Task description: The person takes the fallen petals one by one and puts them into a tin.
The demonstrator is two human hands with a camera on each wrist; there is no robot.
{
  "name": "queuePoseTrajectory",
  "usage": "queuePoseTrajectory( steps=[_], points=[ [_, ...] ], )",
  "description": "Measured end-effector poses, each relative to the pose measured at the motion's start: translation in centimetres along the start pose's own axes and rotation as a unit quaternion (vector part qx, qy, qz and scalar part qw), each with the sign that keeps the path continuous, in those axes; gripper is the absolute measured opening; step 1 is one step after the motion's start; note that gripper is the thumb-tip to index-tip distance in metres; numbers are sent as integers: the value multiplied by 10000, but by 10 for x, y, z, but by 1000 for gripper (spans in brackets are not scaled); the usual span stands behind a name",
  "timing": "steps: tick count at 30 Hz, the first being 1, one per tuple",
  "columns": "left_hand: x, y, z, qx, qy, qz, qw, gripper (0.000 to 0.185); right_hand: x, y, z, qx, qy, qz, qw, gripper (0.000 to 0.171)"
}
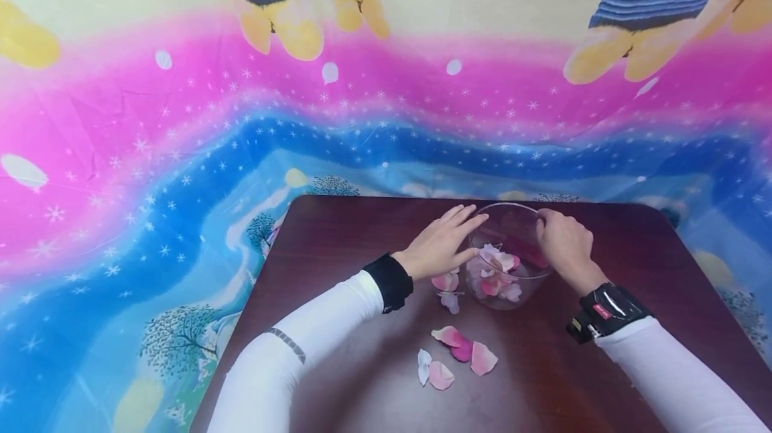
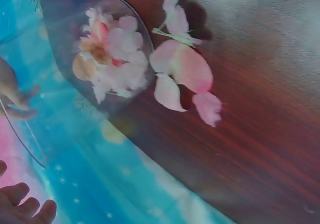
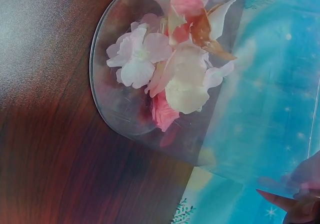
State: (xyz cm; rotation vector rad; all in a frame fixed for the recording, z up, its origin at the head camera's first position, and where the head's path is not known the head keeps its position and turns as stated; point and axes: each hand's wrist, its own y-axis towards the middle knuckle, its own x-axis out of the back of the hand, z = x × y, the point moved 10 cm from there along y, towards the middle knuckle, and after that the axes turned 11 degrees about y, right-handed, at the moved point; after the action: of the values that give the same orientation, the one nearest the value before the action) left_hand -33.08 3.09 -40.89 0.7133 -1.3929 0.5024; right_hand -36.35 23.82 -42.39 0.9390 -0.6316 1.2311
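Observation:
A clear bowl (image 1: 531, 289) stands toward the back of the dark table, holding a heap of pale pink and white artificial petals and blossoms (image 1: 494, 269). My right hand (image 1: 567, 245) grips the bowl's right rim, thumb at the edge. At the opposite side, my left hand (image 1: 443, 242) has its fingers stretched out against the rim. Through the right wrist view, white flowers, coral petals and a brownish piece (image 3: 202, 34) show inside the bowl. Beside the bowl, under my left hand, lie loose pink petals (image 2: 187, 66) and a small blossom with a pale green stem (image 2: 175, 36).
Nearer the front of the wooden table (image 1: 362, 379) lies a scatter of several petals, among them a magenta one (image 1: 462, 350), a pink one (image 1: 484, 358) and a white one (image 1: 424, 366). A printed pink and blue cloth (image 1: 386, 131) hangs right behind the table's back edge.

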Motion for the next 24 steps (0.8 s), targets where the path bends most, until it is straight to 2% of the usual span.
queuePoseTrajectory(
  steps=[6, 11, 16, 24],
  points=[
    [-5, -11, 25, 374, -411, -10, 9985, 68, 0, 0, 1, -10, 1, 27, 10000, 31],
    [-19, -19, 42, 592, -379, 90, 9975, 68, -1, 0, -1, -86, -30, 117, 9999, 31],
    [-43, -30, 51, 698, -326, 374, 9963, 70, 0, -2, 0, -86, -29, 101, 9999, 31],
    [-86, -45, 52, 562, -114, 796, 9952, 75, 0, -2, 1, -95, -58, 85, 9999, 31]
  ],
)
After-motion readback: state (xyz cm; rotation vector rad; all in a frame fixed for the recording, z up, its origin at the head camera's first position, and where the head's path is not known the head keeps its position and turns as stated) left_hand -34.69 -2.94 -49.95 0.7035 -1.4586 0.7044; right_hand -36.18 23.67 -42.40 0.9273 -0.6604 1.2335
